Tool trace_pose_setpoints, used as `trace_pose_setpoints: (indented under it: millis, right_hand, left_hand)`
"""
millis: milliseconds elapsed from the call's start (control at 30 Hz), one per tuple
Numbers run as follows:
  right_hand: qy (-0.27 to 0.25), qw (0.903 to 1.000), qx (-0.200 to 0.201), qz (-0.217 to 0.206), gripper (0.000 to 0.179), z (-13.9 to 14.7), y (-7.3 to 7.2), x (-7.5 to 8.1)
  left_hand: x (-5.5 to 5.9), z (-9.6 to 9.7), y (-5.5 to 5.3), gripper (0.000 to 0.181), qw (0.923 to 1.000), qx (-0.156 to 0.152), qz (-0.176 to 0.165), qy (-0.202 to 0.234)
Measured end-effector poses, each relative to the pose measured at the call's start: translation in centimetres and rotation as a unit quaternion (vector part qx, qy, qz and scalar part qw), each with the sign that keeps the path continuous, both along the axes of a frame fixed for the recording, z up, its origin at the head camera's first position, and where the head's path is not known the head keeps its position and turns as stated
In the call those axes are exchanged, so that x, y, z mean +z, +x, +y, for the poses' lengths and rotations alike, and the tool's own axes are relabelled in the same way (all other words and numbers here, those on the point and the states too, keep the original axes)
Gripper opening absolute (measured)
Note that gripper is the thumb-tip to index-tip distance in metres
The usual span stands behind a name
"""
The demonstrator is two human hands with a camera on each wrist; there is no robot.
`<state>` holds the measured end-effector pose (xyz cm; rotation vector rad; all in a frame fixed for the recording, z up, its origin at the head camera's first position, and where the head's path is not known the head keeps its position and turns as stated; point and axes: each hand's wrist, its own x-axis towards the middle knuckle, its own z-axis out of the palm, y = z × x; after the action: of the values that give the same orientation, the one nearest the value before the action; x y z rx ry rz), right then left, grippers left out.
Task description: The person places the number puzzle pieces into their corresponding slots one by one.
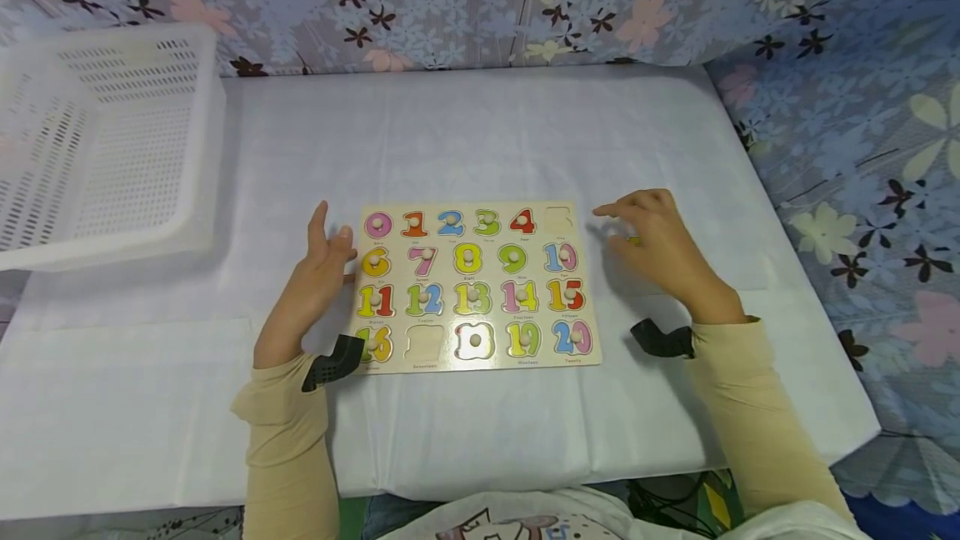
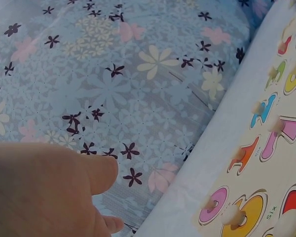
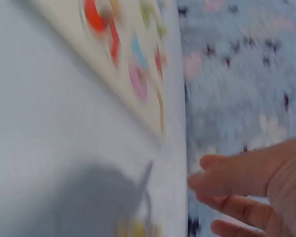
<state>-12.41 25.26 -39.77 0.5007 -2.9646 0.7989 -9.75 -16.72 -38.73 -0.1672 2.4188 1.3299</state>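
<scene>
A wooden number puzzle board (image 1: 474, 366) with knobbed, coloured number pieces lies on the white table. Its slots for five (image 1: 558, 217) and seventeen (image 1: 424, 343) have no piece in them. At the board's left edge is my left hand (image 1: 303, 294), index finger pointing away and thumb by the rim. My right hand (image 1: 656, 244) hovers right of the board near the five slot, fingers loosely bent, holding nothing visible. Partly hidden under it is a small yellow-green piece (image 1: 634, 241); the right wrist view shows a blurred yellow piece (image 3: 138, 229) on the cloth.
A white perforated plastic basket (image 1: 202, 190) stands at the table's left. White cloth (image 1: 465, 136) covers the table, and flowered fabric (image 1: 450, 7) hangs behind it and along the right side. Dark straps (image 1: 663, 340) sit at both wrists.
</scene>
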Motion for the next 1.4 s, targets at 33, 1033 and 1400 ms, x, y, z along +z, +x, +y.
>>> trace_pose_setpoints:
  millis: [33,1033,1400]
  right_hand:
    - [0.001,0.9998,-0.018,-0.001,0.033,0.8,-0.2,0.2]
    - [0.122,0.9787,-0.148,-0.074,0.037,0.5,-3.5,0.2]
    - [0.071,0.9882,0.135,0.004,0.036,-13.4,2.3,1.4]
  left_hand:
    - [0.0,0.0,0.0,0.068,1.0,0.001,0.0,0.001]
    - [0.0,0.1,0.1,0.068,1.0,0.005,-0.002,-0.001]
    - [-0.1,0.0,-0.1,0.069,1.0,-0.002,0.002,-0.008]
